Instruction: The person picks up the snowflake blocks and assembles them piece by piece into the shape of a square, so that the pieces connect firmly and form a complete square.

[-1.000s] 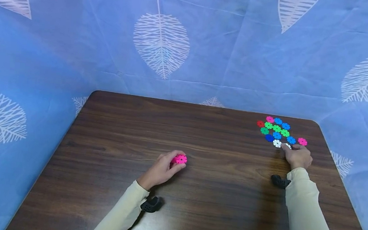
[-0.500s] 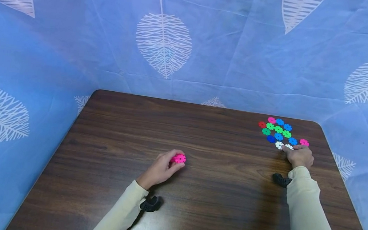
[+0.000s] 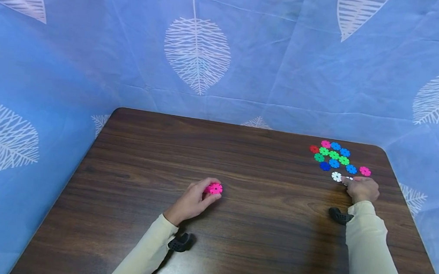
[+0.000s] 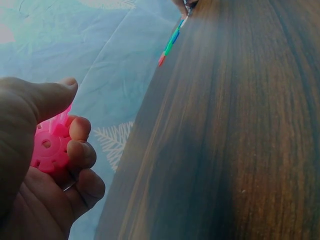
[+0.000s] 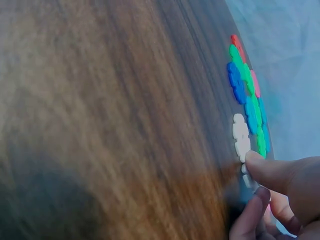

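Observation:
My left hand (image 3: 194,200) holds pink flower-shaped plastic discs (image 3: 215,189) over the middle of the table. In the left wrist view the thumb lies above the pink discs (image 4: 50,146) and the fingers curl round their far side. At the far right, my right hand (image 3: 363,189) pinches a white flower-shaped disc (image 5: 245,177) between thumb and fingers, which partly cover it. Right beside it lies another white disc (image 3: 336,177). Behind them is a flat cluster of discs, with blue (image 3: 325,166), green (image 3: 333,155) and red (image 3: 314,149) ones.
A lone pink disc (image 3: 365,171) lies just behind the right hand. The dark wooden table (image 3: 187,151) has rounded back corners. Close behind its far edge hangs a blue leaf-patterned cloth (image 3: 249,61). Each wrist wears a black device (image 3: 181,242).
My right hand has drawn slightly back toward me and to the right. Both white discs have shifted with it, widening the gap to the blue discs. The left hand stays put.

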Demonstrator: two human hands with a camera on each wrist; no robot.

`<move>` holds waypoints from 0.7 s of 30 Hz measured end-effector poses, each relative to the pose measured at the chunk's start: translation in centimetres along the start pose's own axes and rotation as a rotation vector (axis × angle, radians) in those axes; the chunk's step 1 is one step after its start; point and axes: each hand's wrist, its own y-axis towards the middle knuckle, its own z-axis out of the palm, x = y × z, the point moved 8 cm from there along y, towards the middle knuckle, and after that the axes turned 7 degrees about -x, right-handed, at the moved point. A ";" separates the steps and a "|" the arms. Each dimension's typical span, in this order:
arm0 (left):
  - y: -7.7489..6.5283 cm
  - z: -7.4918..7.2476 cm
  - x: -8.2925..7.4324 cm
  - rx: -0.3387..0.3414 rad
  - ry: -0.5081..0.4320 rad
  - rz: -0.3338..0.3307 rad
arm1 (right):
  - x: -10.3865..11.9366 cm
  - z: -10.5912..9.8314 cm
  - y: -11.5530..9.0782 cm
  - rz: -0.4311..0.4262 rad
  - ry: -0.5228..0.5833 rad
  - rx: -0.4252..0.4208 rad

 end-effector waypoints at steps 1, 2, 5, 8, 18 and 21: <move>0.0 0.0 -0.1 -0.002 -0.004 -0.001 | -0.1 -0.1 -0.1 0.019 0.030 -0.003; 0.1 -0.1 -0.1 -0.004 -0.008 -0.002 | -0.3 -0.2 -0.1 0.039 0.064 0.002; 0.1 -0.2 -0.2 -0.011 -0.015 -0.003 | -0.7 -0.2 -0.3 0.114 0.216 0.040; 0.2 -0.3 -0.2 -0.010 -0.009 -0.004 | -0.8 0.1 -0.5 0.162 0.379 0.082; 0.5 -0.3 -0.4 -0.002 -0.014 -0.013 | -0.8 -0.4 -1.9 0.000 0.358 0.091; 0.6 -0.3 -0.5 0.002 -0.020 -0.011 | -0.3 -0.6 -3.2 -0.061 0.325 0.081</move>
